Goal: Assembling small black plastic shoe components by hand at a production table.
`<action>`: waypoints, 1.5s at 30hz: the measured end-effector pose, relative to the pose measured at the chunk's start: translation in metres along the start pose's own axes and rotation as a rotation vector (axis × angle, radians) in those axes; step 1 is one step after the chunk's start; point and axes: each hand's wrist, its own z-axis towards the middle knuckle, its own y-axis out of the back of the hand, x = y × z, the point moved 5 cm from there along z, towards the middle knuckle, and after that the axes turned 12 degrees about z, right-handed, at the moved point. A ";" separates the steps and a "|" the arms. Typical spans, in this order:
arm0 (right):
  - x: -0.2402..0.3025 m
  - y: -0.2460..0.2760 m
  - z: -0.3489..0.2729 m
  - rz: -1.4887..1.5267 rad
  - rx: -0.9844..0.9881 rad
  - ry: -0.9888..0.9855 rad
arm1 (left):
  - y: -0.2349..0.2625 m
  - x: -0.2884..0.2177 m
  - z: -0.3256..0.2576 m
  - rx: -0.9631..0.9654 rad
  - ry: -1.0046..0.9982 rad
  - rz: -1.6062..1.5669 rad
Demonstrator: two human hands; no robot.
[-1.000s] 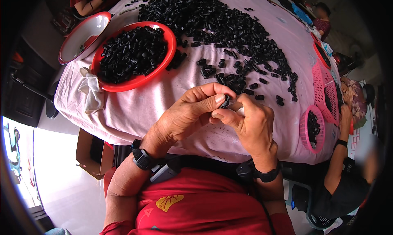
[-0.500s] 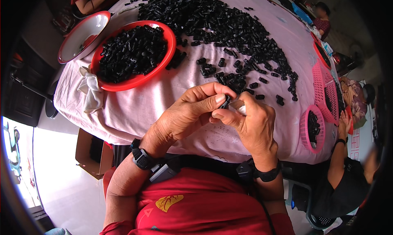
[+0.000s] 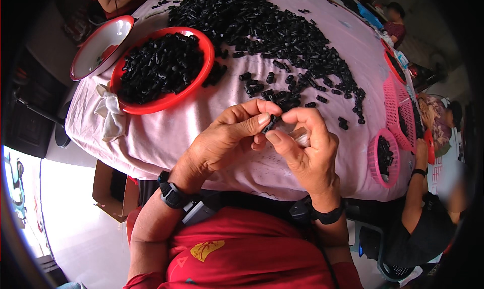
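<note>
Above the near side of the table, my left hand pinches a small black cylindrical part between thumb and forefinger. Just right of it is my right hand, its thumb and forefinger curved toward the part, with a small gap between their tips. A pale, partly see-through thing shows within the curled fingers of that hand; its kind I cannot make out. Beyond both hands, a few loose black parts trail off from a big heap of the same parts.
A red basin full of black parts stands at the left, by an enamel basin and a white cloth. Pink baskets line the right edge. Co-workers sit around the pink-covered table. An open carton is on the floor.
My right thumb and forefinger have come away from the black part and opened a little. The left hand keeps its pinch, and the part has shifted slightly left.
</note>
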 end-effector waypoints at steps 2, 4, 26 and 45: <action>0.001 -0.006 0.002 0.079 0.015 -0.046 | -0.002 -0.001 0.000 0.024 -0.009 -0.006; -0.002 -0.006 0.003 0.095 0.037 -0.063 | -0.004 -0.001 -0.001 0.031 -0.009 -0.025; -0.004 -0.004 0.001 0.173 -0.062 -0.079 | 0.003 -0.005 0.001 -0.011 -0.088 0.017; -0.005 -0.003 0.004 -0.273 0.065 -0.017 | -0.001 -0.001 -0.001 0.053 -0.033 0.128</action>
